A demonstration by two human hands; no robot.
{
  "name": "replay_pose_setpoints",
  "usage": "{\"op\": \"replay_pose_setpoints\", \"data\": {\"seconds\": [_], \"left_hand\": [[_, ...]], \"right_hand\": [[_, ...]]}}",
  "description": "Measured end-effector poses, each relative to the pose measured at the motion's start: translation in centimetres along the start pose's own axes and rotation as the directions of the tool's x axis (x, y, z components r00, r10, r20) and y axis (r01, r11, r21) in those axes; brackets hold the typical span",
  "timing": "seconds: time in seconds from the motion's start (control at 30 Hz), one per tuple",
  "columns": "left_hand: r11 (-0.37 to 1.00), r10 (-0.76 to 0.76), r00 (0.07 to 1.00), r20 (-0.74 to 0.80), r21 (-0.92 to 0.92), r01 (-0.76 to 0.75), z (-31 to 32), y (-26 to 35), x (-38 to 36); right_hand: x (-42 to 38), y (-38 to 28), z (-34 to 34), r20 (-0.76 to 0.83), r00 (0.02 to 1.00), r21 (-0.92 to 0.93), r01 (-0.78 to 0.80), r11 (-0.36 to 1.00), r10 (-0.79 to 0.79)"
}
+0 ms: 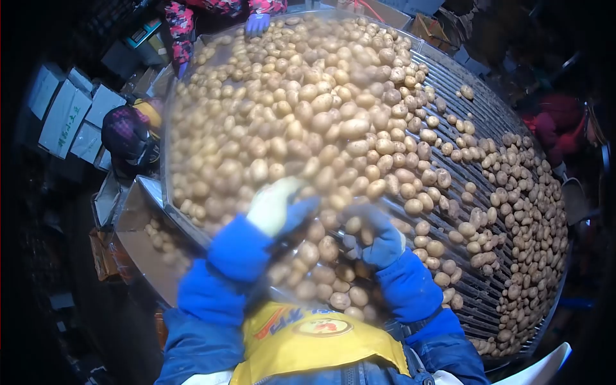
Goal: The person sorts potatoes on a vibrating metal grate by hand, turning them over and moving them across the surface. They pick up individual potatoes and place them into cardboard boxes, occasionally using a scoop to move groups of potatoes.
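Observation:
Potatoes (355, 128) lie in a thick heap over the sorting table in front of me. My left hand (279, 206), in a pale glove with blue fingers, is over the near edge of the heap. Its fingers are blurred, and I cannot make out whether they hold anything. To its right, my right hand (378, 237) wears a grey-blue glove, its fingers curled around a potato (367, 236). Another potato (353, 224) is beside its fingertips. More potatoes (324, 276) lie between my forearms, close to my yellow apron (321, 337).
Slatted metal bars (478, 192) run across the table's right side, with potatoes scattered over them. An open cardboard box (138, 240) holding potatoes stands at left. A person in a dark cap (126, 135) is beyond it. Another person's purple glove (257, 24) rests at the far edge. White cartons (64, 119) are stacked left.

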State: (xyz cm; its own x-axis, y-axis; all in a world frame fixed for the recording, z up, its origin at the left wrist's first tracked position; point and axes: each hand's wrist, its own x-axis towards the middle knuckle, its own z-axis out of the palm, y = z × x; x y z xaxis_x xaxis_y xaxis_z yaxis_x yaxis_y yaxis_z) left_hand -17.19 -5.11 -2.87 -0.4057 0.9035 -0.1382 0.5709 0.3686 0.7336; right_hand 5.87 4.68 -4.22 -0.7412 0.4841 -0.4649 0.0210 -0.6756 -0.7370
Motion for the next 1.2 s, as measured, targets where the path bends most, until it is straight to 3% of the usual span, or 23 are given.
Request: {"op": "replay_pose_setpoints", "data": {"seconds": [0.1, 0.2, 0.23, 0.27, 0.3, 0.33, 0.37, 0.4, 0.43, 0.5, 0.6, 0.63, 0.73, 0.8, 0.9, 0.97, 1.0, 1.03, 1.13, 1.2], "left_hand": [[0.992, 0.114, 0.990, -0.087, -0.048, -0.118, 1.2, 1.3, -2.6], [0.913, 0.299, 0.943, 0.145, 0.243, -0.327, 1.7, 3.0, -4.0], [0.893, 0.334, 0.926, 0.178, 0.253, -0.371, 1.3, 3.2, -4.3], [0.968, 0.249, 0.949, 0.194, -0.010, -0.252, 1.1, 4.0, -4.6], [0.958, 0.165, 0.959, 0.229, -0.268, -0.101, 1.1, 5.0, -4.8], [0.865, 0.091, 0.955, 0.282, -0.497, 0.064, 1.0, 5.5, -5.2], [0.677, 0.018, 0.943, 0.333, -0.698, 0.233, 1.0, 5.1, -5.5], [0.375, -0.056, 0.923, 0.382, -0.848, 0.374, 1.0, 4.8, -5.9], [0.062, -0.129, 0.895, 0.427, -0.898, 0.437, 1.0, 4.5, -6.2], [-0.098, -0.199, 0.898, 0.391, -0.920, 0.379, 2.4, 2.5, -6.5], [-0.393, -0.290, 0.852, 0.435, -0.866, 0.309, 3.2, 2.6, -7.4], [-0.428, -0.280, 0.838, 0.468, -0.843, 0.327, 2.4, 3.6, -8.0], [-0.331, -0.058, 0.919, 0.391, -0.876, 0.351, 3.0, 0.8, -9.7], [-0.267, -0.156, 0.929, 0.335, -0.920, 0.287, 3.6, 0.3, -10.6], [-0.209, -0.159, 0.922, 0.354, -0.924, 0.319, 2.9, -0.9, -11.8], [-0.295, -0.129, 0.898, 0.421, -0.881, 0.370, 2.5, -2.5, -12.5], [-0.335, -0.107, 0.886, 0.452, -0.855, 0.396, 2.1, -2.7, -12.6], [-0.283, -0.161, 0.886, 0.436, -0.880, 0.382, 1.9, -2.2, -12.7], [-0.372, -0.005, 0.869, 0.495, -0.808, 0.458, 0.6, -3.5, -12.8], [-0.261, -0.255, 0.821, 0.511, -0.854, 0.450, -1.1, -1.4, -13.1]], "right_hand": [[-0.5, 0.2, 0.5, 0.080, 0.993, 0.002, -0.085, 0.996, 0.084], [-1.1, 0.1, 1.1, 0.167, 0.954, 0.095, -0.268, 0.959, 0.250], [-1.6, 0.2, 1.5, 0.136, 0.969, 0.072, -0.218, 0.973, 0.207], [-1.9, 0.7, 1.4, 0.184, 0.983, -0.004, -0.005, 1.000, 0.005], [-2.1, 1.8, 0.9, 0.249, 0.950, -0.067, 0.211, 0.975, -0.188], [-2.1, 2.7, -0.5, 0.248, 0.962, 0.090, 0.097, 0.991, -0.117], [-2.2, 3.7, -1.8, 0.247, 0.968, 0.253, -0.020, 0.967, -0.044], [-2.2, 4.6, -3.2, 0.243, 0.970, 0.403, -0.127, 0.906, 0.028], [-2.7, 4.2, -2.4, 0.184, 0.983, 0.472, -0.094, 0.876, 0.006], [-3.8, 2.9, -0.1, 0.002, 1.000, 0.490, -0.010, 0.872, 0.010], [-3.5, 3.5, -0.5, 0.085, 0.995, 0.358, 0.016, 0.934, -0.049], [-3.4, 3.6, -0.6, 0.133, 0.989, 0.355, 0.010, 0.935, -0.061], [-3.4, 3.6, -1.1, 0.293, 0.953, 0.463, -0.077, 0.883, -0.071], [-3.3, 3.9, -1.7, 0.322, 0.944, 0.452, -0.092, 0.887, -0.066], [-3.7, 4.5, -1.3, 0.080, 0.997, 0.472, -0.027, 0.881, -0.012], [-3.8, 5.4, -3.3, 0.149, 0.989, 0.410, -0.067, 0.910, 0.006], [-4.3, 4.8, -2.5, 0.220, 0.975, 0.480, -0.106, 0.871, -0.002], [-4.7, 4.2, -1.6, 0.291, 0.957, 0.541, -0.155, 0.827, -0.011], [-4.3, 6.2, -1.4, 0.226, 0.974, 0.421, -0.066, 0.905, -0.034], [-3.4, 8.0, -1.3, 0.126, 0.992, 0.237, -0.019, 0.971, -0.011]]}}
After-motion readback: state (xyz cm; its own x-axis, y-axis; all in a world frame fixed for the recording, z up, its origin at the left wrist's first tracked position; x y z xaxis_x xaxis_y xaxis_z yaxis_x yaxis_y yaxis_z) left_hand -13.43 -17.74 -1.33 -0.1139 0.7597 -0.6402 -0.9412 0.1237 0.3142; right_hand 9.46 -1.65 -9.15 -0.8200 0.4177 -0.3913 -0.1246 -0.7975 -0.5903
